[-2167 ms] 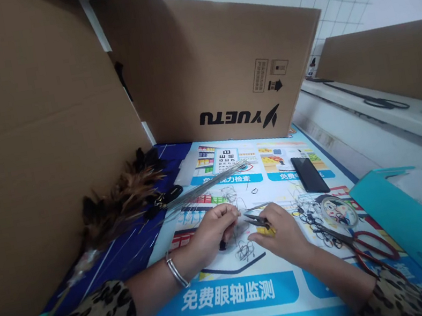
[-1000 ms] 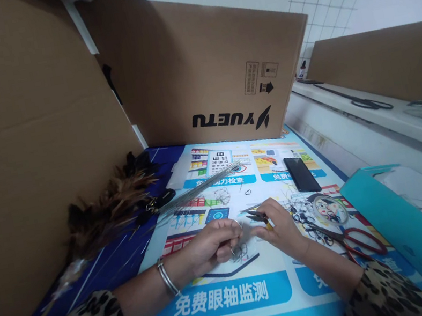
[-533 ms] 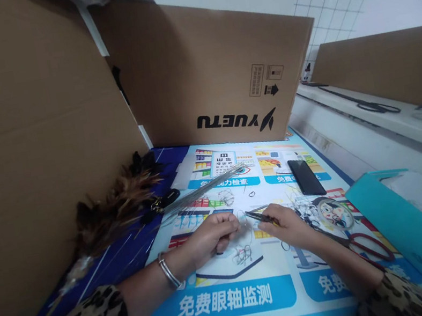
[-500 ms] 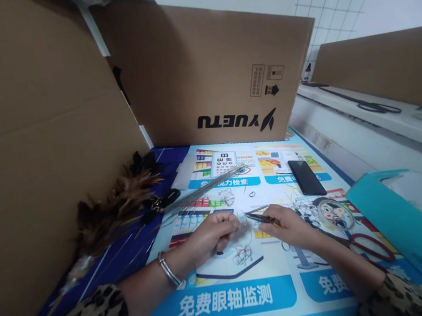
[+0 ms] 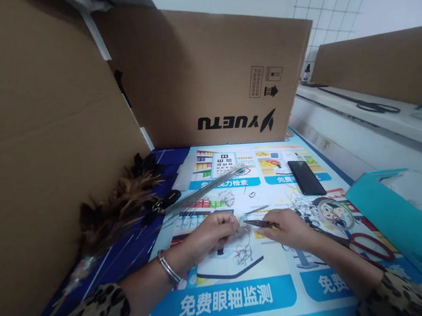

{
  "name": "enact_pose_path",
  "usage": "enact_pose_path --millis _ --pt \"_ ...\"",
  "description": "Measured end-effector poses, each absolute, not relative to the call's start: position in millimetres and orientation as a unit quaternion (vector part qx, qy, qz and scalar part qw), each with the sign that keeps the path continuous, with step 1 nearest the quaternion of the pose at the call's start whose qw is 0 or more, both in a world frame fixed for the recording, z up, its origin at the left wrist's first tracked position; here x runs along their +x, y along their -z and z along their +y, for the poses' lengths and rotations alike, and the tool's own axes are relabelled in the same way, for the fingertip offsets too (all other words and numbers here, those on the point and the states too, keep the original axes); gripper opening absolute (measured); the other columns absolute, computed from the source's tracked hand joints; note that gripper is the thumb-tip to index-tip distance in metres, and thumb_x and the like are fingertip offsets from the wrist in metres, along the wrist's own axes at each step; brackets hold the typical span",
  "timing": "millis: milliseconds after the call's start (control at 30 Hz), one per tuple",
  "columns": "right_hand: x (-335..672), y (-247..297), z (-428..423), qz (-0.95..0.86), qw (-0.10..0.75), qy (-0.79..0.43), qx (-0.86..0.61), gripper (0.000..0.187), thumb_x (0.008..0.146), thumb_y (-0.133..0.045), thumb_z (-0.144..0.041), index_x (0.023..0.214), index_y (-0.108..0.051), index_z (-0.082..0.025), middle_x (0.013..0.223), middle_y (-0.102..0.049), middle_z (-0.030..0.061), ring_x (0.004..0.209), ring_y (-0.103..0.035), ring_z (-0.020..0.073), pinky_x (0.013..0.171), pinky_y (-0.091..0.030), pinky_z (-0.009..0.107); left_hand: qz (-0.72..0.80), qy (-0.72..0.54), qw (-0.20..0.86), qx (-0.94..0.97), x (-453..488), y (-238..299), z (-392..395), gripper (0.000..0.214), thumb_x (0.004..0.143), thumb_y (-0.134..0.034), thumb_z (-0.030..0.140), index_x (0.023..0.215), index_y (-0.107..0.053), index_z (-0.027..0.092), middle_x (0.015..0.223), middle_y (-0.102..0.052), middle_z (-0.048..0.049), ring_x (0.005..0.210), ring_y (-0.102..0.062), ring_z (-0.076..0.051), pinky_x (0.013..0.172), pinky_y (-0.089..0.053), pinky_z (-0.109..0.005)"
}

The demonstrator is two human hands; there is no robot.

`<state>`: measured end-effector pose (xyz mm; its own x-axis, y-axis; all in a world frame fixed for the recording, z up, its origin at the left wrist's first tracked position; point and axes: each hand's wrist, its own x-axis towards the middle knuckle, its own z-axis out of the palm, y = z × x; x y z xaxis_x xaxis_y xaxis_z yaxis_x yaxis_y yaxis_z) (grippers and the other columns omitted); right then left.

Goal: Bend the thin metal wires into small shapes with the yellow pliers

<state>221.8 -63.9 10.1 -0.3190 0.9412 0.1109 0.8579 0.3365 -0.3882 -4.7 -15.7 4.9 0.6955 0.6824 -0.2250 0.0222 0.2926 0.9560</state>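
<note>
Centre of the frame: left hand (image 5: 214, 235), grip pinched on wire (image 5: 240, 220); right hand (image 5: 288, 227), grip wrapped round pliers (image 5: 261, 223); scissors (image 5: 342, 239) lower right!

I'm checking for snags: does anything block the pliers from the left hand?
Nothing solid shows between the pliers in the right hand and the left hand; only a thin wire curves there. A wire tangle lies nearer the person, outside that gap.

Right hand (image 5: 288, 225) holds pliers (image 5: 262, 223); left hand (image 5: 218, 231) seems to pinch a thin wire (image 5: 240, 221)
</note>
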Motion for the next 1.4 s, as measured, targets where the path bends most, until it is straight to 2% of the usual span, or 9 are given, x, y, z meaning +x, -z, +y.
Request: enact_pose_path --millis 300,567,800,933,1033,1167,1267,1400 --pt "218 -7 -66 -0.792 0.170 -0.105 -0.576 0.029 0.081 -0.049 -0.045 0.070 -0.059 -0.020 0.069 -0.058 0.0004 0.063 -0.053 0.0127 0.054 -0.031 0.021 0.302 -0.232 0.781 0.494 -5 -9 -15 0.016 0.073 -0.057 0.027 0.068 -0.049 0.014 0.052 -0.042 0.0056 0.034 -0.020 -0.001 0.035 -0.007 -0.018" --pt "219 -9 -65 -0.791 0.170 -0.132 -0.572 0.031 0.082 -0.048 -0.045 0.067 -0.057 -0.020 0.064 -0.056 -0.0011 0.060 -0.050 0.0116 0.052 -0.029 0.020 0.299 -0.271 0.763 0.505 -4 -2 -14 0.016 0.073 -0.058 0.028 0.071 -0.050 0.014 0.058 -0.046 0.0043 0.035 -0.028 -0.001 0.034 -0.013 -0.016" --pt "220 -10 -63 -0.790 0.168 -0.152 -0.570 0.032 0.082 -0.047 -0.044 0.065 -0.055 -0.019 0.063 -0.055 -0.0016 0.059 -0.050 0.0115 0.053 -0.030 0.020 0.285 -0.251 0.752 0.539 -7 0 -8 0.017 0.075 -0.057 0.030 0.079 -0.053 0.014 0.063 -0.054 0.0008 0.037 -0.034 -0.002 0.036 -0.018 -0.017" --pt "219 -11 -64 -0.790 0.174 -0.161 -0.566 0.031 0.082 -0.048 -0.044 0.065 -0.055 -0.019 0.064 -0.055 -0.0018 0.060 -0.050 0.0115 0.053 -0.030 0.020 0.298 -0.267 0.710 0.579 -8 -3 -6 0.017 0.073 -0.059 0.026 0.085 -0.056 0.014 0.065 -0.051 0.0024 0.041 -0.034 -0.003 0.038 -0.020 -0.017" --pt "218 -13 -66 -0.790 0.174 -0.167 -0.563 0.031 0.082 -0.047 -0.044 0.065 -0.056 -0.019 0.064 -0.055 -0.0017 0.061 -0.050 0.0117 0.053 -0.030 0.020 0.289 -0.291 0.674 0.615 -9 -7 -5 0.015 0.073 -0.060 0.023 0.086 -0.057 0.015 0.071 -0.051 0.0012 0.051 -0.041 -0.006 0.045 -0.029 -0.018" --pt "218 -15 -66 -0.790 0.169 -0.181 -0.560 0.031 0.082 -0.047 -0.045 0.069 -0.058 -0.019 0.068 -0.056 -0.0009 0.063 -0.050 0.0119 0.053 -0.029 0.020 0.285 -0.311 0.601 0.679 -11 -7 -1 0.015 0.070 -0.062 0.021 0.084 -0.060 0.015 0.084 -0.054 -0.0029 0.076 -0.049 -0.014 0.065 -0.039 -0.023" --pt "218 -15 -66 -0.794 0.161 -0.189 -0.555 0.032 0.082 -0.047 -0.045 0.070 -0.058 -0.019 0.068 -0.056 -0.0005 0.063 -0.050 0.0116 0.053 -0.029 0.020 0.276 -0.290 0.595 0.697 -11 -6 0 0.018 0.071 -0.062 0.022 0.087 -0.059 0.015 0.084 -0.054 -0.0026 0.078 -0.049 -0.014 0.068 -0.039 -0.025" --pt "218 -14 -66 -0.801 0.152 -0.184 -0.549 0.032 0.082 -0.047 -0.045 0.068 -0.057 -0.018 0.066 -0.055 -0.0006 0.062 -0.049 0.0114 0.054 -0.028 0.020 0.263 -0.280 0.622 0.683 -10 -6 -4 0.018 0.072 -0.063 0.025 0.086 -0.057 0.015 0.078 -0.053 -0.0007 0.070 -0.047 -0.011 0.063 -0.038 -0.023"
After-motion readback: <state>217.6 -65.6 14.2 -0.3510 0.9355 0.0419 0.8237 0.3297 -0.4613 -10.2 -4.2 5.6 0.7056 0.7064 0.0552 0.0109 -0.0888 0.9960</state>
